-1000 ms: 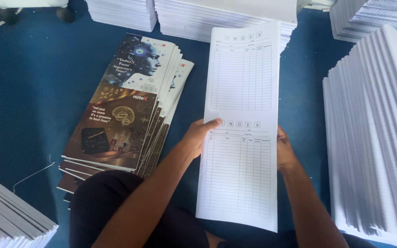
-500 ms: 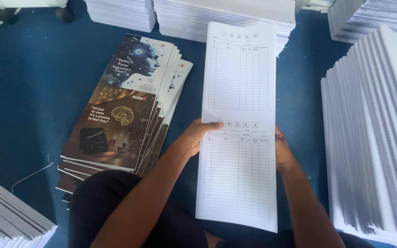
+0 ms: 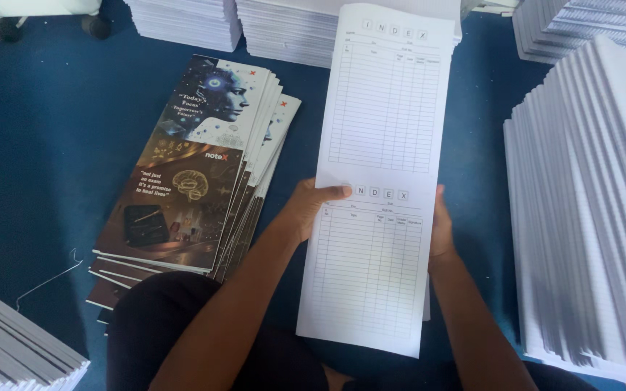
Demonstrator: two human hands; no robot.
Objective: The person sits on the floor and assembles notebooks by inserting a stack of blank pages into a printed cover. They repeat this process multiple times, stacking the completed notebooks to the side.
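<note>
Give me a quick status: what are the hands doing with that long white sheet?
Left hand and right hand grip opposite edges of long white printed table sheet. Sheet held above blue floor. Fanned stack of glossy printed covers lies left, apart.

Item: long white sheet (image 3: 382, 181), printed with two ruled tables stacked one above the other, each under a row of boxed letters. State: flat, uncreased, part of a thin bundle whose edges show beneath at the lower right. Pose: lengthwise away from me, slightly tilted. Location: in my grip at mid-length, above the blue floor.
</note>
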